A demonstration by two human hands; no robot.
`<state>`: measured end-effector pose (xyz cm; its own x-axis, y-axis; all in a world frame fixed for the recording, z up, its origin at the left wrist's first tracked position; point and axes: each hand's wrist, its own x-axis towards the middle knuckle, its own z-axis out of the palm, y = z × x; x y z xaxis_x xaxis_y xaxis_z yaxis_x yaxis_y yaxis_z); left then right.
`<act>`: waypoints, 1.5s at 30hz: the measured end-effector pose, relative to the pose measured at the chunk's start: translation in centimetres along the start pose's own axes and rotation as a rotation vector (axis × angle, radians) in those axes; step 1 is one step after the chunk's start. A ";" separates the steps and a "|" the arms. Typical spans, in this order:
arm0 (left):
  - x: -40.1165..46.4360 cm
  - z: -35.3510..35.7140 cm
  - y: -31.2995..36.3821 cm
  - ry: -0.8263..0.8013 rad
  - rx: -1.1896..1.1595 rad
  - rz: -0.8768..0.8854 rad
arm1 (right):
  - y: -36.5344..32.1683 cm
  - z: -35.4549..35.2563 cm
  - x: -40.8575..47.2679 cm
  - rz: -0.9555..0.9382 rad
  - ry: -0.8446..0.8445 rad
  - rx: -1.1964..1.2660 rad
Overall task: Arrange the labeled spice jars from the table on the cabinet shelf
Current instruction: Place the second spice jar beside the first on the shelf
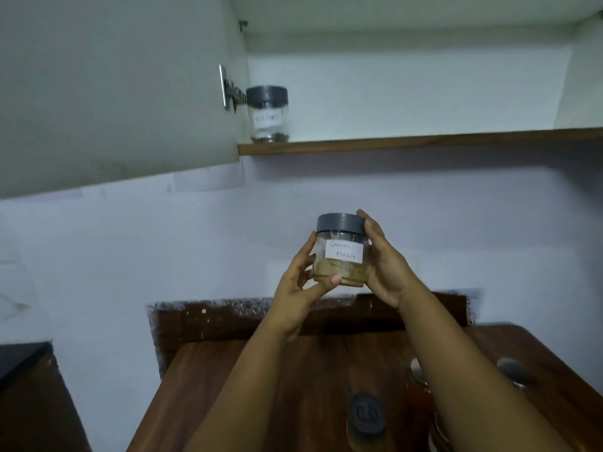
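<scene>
A clear spice jar (341, 252) with a grey lid and a white label reading "Garam Masala" is held up in front of the wall, below the shelf. My left hand (301, 282) grips its left side and bottom; my right hand (386, 262) grips its right side and lid. On the cabinet shelf (408, 141), at the far left, stands another grey-lidded labeled jar (268, 114). A third jar (365, 422) with a dark lid stands on the wooden table (293, 386) below. More jars (421, 383) sit partly hidden behind my right forearm.
The cabinet door (114, 93) hangs open at the left, with a metal hinge (230, 89) beside the shelf jar. The shelf to the right of that jar is bare. A dark counter (29, 396) lies at the lower left.
</scene>
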<state>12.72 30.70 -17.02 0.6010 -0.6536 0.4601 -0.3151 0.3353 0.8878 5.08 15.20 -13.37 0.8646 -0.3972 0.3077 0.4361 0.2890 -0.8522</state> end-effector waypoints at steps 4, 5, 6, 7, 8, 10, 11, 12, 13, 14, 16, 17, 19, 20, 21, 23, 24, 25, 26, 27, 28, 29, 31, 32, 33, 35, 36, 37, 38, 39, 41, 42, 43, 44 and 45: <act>3.5 0.8 4.7 0.046 0.084 0.203 | -6.2 2.8 1.8 -0.158 -0.054 -0.189; 4.4 1.0 6.0 0.054 0.090 0.246 | -7.8 3.5 2.4 -0.210 -0.055 -0.228; 5.3 1.1 7.2 0.060 0.088 0.285 | -9.3 4.2 3.1 -0.263 -0.060 -0.253; 6.3 1.2 8.5 0.065 0.084 0.324 | -10.8 4.8 3.8 -0.309 -0.068 -0.268; 7.4 1.3 9.6 0.069 0.082 0.364 | -12.1 5.4 4.5 -0.346 -0.078 -0.283; 9.4 1.3 11.6 0.072 0.090 0.437 | -14.6 6.2 6.1 -0.389 -0.102 -0.310; 10.4 1.3 12.5 0.069 0.102 0.464 | -15.6 6.4 6.9 -0.395 -0.119 -0.320; 11.4 1.2 13.1 0.067 0.122 0.483 | -16.6 6.5 7.7 -0.391 -0.139 -0.331; 12.5 1.0 13.6 0.065 0.153 0.495 | -17.6 6.4 8.5 -0.384 -0.158 -0.345; 13.5 0.8 14.0 0.068 0.191 0.504 | -18.4 6.3 9.4 -0.379 -0.175 -0.364; 15.5 0.1 14.5 0.103 0.338 0.518 | -19.7 5.8 11.5 -0.365 -0.188 -0.391; 16.5 -0.2 14.6 0.132 0.438 0.517 | -20.1 5.5 12.6 -0.351 -0.190 -0.400; 18.3 -0.7 14.6 0.156 0.643 0.469 | -20.3 4.9 14.5 -0.306 -0.190 -0.445; 19.1 -1.0 14.3 0.166 0.776 0.433 | -20.2 4.6 15.4 -0.279 -0.187 -0.498; 19.6 -1.3 13.9 0.212 0.955 0.414 | -20.0 4.5 16.3 -0.255 -0.183 -0.571; 20.3 -2.7 12.3 0.461 1.266 0.484 | -19.8 4.5 17.9 -0.231 -0.166 -0.725; 20.4 -3.6 11.4 0.601 1.289 0.554 | -19.7 4.6 18.6 -0.225 -0.161 -0.780; 20.5 -4.6 10.3 0.691 1.256 0.630 | -19.6 4.7 19.2 -0.216 -0.158 -0.812; 20.6 -5.5 9.3 0.739 1.217 0.706 | -19.5 4.7 19.9 -0.204 -0.156 -0.820; 20.7 -6.0 8.5 0.754 1.208 0.757 | -19.3 4.7 20.6 -0.185 -0.157 -0.816; 21.0 -6.3 8.1 0.765 1.226 0.781 | -19.2 4.6 21.3 -0.165 -0.160 -0.812; 21.3 -6.3 7.9 0.785 1.250 0.784 | -19.1 4.5 21.9 -0.142 -0.165 -0.814; 21.7 -6.0 7.9 0.827 1.283 0.777 | -18.9 4.7 22.8 -0.097 -0.185 -0.817; 21.8 -5.9 7.8 0.844 1.294 0.782 | -18.9 4.8 23.1 -0.080 -0.189 -0.812; 21.9 -5.8 7.6 0.859 1.298 0.791 | -19.0 4.9 23.4 -0.059 -0.194 -0.797; 22.0 -5.9 7.4 0.877 1.298 0.801 | -19.0 5.0 24.2 -0.023 -0.207 -0.757; 22.0 -5.9 7.4 0.881 1.301 0.805 | -18.9 5.1 24.5 -0.010 -0.219 -0.746; 22.0 -5.9 7.4 0.882 1.307 0.806 | -18.7 5.2 24.8 0.002 -0.233 -0.737; 22.1 -5.9 7.3 0.881 1.315 0.809 | -18.5 5.2 25.0 0.007 -0.240 -0.727; 22.1 -5.9 7.3 0.883 1.322 0.810 | -18.2 5.3 25.2 0.005 -0.239 -0.723; 22.3 -6.0 7.2 0.895 1.330 0.820 | -17.7 5.6 25.6 -0.018 -0.235 -0.731; 22.3 -6.0 7.1 0.899 1.332 0.825 | -17.6 5.6 25.6 -0.031 -0.237 -0.735; 22.3 -6.0 7.1 0.903 1.332 0.828 | -17.5 5.6 25.6 -0.039 -0.241 -0.738; 22.4 -6.0 7.0 0.908 1.333 0.829 | -17.4 5.6 25.6 -0.045 -0.241 -0.740; 22.4 -6.0 7.0 0.914 1.332 0.826 | -17.3 5.5 25.5 -0.050 -0.241 -0.745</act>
<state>28.40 22.46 -0.47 0.0280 0.0727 0.9970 -0.7453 -0.6631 0.0693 20.91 4.87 11.56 0.9157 -0.1700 0.3642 0.2676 -0.4183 -0.8680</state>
